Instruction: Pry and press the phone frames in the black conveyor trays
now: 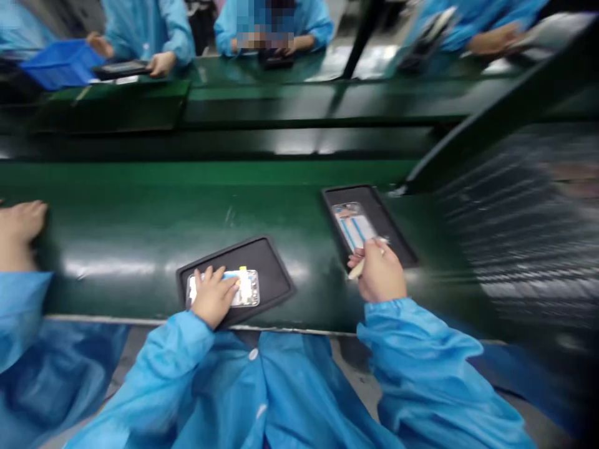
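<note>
My left hand (213, 295) lies with spread fingers on a silvery phone frame (248, 290), which rests in a black tray (269, 268) on the green work surface. A small yellow tab sticks up at the frame's upper edge. My right hand (380, 272) is closed around a pale, stick-like tool (356, 270) at the near end of a second black tray (384, 215). In that tray lies another phone frame (353, 224) with blue strips; its near end is partly hidden by my right hand.
Another person's hand (23, 221) rests on the green surface (116, 218) at the left. Across the bench, people in blue sleeves handle dark objects near a blue bin (63, 62). A dark slanting bar (472, 118) rises at the right.
</note>
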A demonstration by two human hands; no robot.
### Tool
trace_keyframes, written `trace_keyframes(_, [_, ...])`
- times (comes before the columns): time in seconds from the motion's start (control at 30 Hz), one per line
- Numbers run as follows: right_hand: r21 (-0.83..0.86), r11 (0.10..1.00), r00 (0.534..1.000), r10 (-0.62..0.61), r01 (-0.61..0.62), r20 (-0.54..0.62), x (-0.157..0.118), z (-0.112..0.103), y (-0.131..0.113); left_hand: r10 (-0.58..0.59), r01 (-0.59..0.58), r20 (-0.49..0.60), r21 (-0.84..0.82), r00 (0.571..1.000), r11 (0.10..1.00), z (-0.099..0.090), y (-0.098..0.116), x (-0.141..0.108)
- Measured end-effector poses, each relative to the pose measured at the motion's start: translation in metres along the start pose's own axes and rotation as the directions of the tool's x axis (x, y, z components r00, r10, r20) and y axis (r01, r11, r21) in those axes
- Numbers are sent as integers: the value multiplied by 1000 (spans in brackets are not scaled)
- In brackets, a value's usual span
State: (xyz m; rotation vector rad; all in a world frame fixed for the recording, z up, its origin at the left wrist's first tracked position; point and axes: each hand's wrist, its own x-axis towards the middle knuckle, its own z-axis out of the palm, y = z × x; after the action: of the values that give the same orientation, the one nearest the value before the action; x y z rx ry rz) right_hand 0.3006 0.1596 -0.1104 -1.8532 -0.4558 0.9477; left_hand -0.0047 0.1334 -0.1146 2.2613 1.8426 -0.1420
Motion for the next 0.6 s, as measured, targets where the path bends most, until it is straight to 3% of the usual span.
trace_keyframes(0.1, [55,986,972,-165,158,165,-50,54,3,-15,15,-37,21,999,1000,2,2,-3])
trace_keyframes(0.17, [98,977,922,-210,188,326,-80,80,9,-19,21,-60,30,998,999,2,5,-6])
trace_keyframes(0.23, [141,959,869,-284,247,406,-98,99,17,-15,17,-71,28,997,999,1,7,-9])
trace_keyframes(0.33, [150,925,813,-379,350,442,-106,113,31,3,-1,-73,27,997,1000,1,8,-10])
trace_keyframes(0.47, [125,902,753,-416,414,510,-105,118,43,7,-5,-72,34,997,999,3,7,-10])
trace_keyframes(0.6, [130,873,720,-464,470,516,-104,119,46,6,-3,-83,33,997,999,2,8,-10])
